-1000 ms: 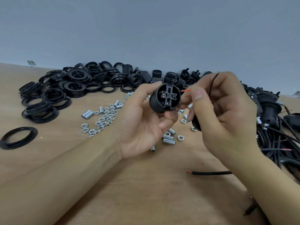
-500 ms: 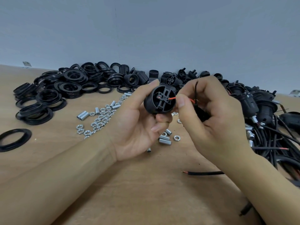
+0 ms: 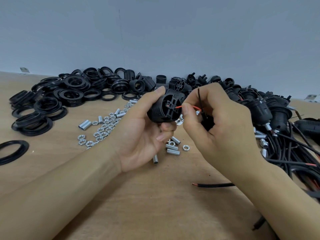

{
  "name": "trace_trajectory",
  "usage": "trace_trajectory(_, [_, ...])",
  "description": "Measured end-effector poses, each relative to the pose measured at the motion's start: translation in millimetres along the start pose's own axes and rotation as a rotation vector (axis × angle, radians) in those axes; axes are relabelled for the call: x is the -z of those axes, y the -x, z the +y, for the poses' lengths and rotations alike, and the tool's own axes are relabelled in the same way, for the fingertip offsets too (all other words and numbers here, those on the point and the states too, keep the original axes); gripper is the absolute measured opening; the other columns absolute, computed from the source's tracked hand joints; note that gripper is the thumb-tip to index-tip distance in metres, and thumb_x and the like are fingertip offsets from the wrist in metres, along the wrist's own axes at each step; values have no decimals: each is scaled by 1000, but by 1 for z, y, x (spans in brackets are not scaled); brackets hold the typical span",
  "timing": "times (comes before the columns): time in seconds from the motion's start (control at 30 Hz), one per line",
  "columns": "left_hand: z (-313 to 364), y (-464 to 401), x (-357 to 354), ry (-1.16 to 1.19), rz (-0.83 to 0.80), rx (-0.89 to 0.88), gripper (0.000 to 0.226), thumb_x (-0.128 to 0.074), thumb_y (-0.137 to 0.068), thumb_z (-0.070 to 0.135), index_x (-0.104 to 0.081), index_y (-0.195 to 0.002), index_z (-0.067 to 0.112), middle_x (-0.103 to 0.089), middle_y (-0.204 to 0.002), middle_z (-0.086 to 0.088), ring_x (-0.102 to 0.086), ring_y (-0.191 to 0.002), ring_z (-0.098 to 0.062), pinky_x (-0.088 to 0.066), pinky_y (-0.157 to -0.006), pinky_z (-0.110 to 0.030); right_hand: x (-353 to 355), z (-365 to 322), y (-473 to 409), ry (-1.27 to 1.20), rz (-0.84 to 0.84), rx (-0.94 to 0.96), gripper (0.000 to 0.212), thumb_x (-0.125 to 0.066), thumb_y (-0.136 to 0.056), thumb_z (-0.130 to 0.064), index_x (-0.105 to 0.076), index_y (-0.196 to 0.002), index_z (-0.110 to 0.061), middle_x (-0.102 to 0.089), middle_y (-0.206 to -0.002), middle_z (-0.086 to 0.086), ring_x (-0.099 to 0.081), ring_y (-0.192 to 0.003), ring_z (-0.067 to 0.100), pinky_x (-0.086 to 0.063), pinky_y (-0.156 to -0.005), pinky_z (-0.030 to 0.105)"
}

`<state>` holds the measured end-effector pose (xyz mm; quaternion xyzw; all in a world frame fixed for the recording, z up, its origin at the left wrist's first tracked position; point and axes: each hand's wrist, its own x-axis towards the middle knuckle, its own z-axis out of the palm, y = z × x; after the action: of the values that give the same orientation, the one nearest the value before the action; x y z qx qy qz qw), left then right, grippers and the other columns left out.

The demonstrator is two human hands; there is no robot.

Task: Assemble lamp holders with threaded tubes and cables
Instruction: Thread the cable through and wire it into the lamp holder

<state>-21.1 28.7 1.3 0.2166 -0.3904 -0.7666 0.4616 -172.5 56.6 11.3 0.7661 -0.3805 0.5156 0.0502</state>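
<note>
My left hand (image 3: 143,135) grips a black lamp holder (image 3: 164,108) above the table, its terminal end turned toward me. My right hand (image 3: 216,122) pinches a red wire (image 3: 190,107) of a black cable, and the wire's tip touches the holder's terminal block. A thin black wire (image 3: 199,99) of the same cable sticks up between my right fingers. The cable's free end (image 3: 213,185) lies on the table below my right wrist. Silver threaded tubes (image 3: 172,149) and nuts (image 3: 103,127) lie scattered under and left of my hands.
A heap of black rings (image 3: 57,101) covers the back left of the wooden table, and one ring (image 3: 12,151) lies apart at the left edge. Loose holder parts (image 3: 180,84) line the wall. Assembled holders with cables (image 3: 277,122) pile up at the right.
My right hand has brought the red wire leftward until its tip meets the holder's terminal end. My left hand has kept its grip on the holder.
</note>
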Motion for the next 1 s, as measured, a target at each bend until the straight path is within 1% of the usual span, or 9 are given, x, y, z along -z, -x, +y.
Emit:
trace_trajectory(0.07, [0,0,0,-31,7,1,26,-54,-91,38,-53,-93,12,-57,-77,0,-39,-52,-9,-24,-45,-19,1,1,0,-9,-21,-13,5,-61,-90,-13,-58,-87,-9,-53,-71,-11,-52,-68,20,-40,-59,18])
trace_trajectory(0.13, [-1,-1,1,-30,16,6,26,-53,-91,38,-53,-90,12,-58,-74,0,-39,-52,-9,-21,-47,-20,2,1,0,-51,-45,-25,5,-59,-92,-14,-56,-88,-12,-55,-71,-10,-52,-60,19,-41,-55,20])
trace_trajectory(0.2, [-1,-1,1,7,18,6,25,-53,-90,37,-54,-86,12,-60,-73,-1,-38,-50,-9,-19,-48,-21,3,0,1,-123,-53,-60,6,-57,-93,-16,-53,-89,-18,-60,-74,-8,-56,-59,18,-44,-55,28])
trace_trajectory(0.27, [-1,-1,0,23,0,6,27,-52,-90,37,-56,-84,11,-64,-74,-2,-37,-50,-8,-20,-47,-20,3,-1,1,-156,-45,-81,8,-55,-94,-19,-50,-90,-22,-63,-77,-7,-60,-61,17,-45,-54,32])
trace_trajectory(0.4, [0,1,1,6,-23,-11,28,-52,-89,39,-57,-88,11,-66,-72,0,-38,-50,-7,-21,-46,-19,2,-3,2,-173,-52,-73,4,-52,-93,-23,-51,-91,-20,-62,-77,-7,-59,-56,21,-44,-52,37])
trace_trajectory(0.6, [0,0,2,19,-28,-19,27,-55,-87,38,-56,-91,11,-61,-71,0,-38,-51,-8,-21,-46,-20,3,-5,2,-143,-41,-43,3,-53,-93,-21,-51,-92,-19,-61,-77,-8,-56,-55,20,-42,-50,30])
trace_trajectory(0.73, [0,-1,1,6,-49,-24,27,-54,-88,39,-54,-90,12,-61,-70,1,-39,-49,-8,-23,-45,-19,3,-6,3,-138,-22,-36,3,-53,-93,-20,-49,-93,-20,-63,-78,-6,-60,-59,21,-45,-54,34])
trace_trajectory(0.87, [0,-1,2,-9,-55,-35,28,-54,-90,40,-55,-84,12,-59,-68,1,-40,-50,-7,-24,-45,-19,3,-5,2,-105,-36,-8,6,-53,-94,-20,-48,-93,-22,-59,-79,-15,-57,-56,19,-44,-54,32])
trace_trajectory(1.0, [-1,-1,3,-8,-48,-33,29,-55,-90,40,-56,-84,12,-58,-68,1,-40,-50,-8,-24,-46,-19,2,-5,1,-63,-34,-3,12,-57,-95,-15,-48,-91,-21,-55,-76,-18,-55,-59,18,-44,-56,29])
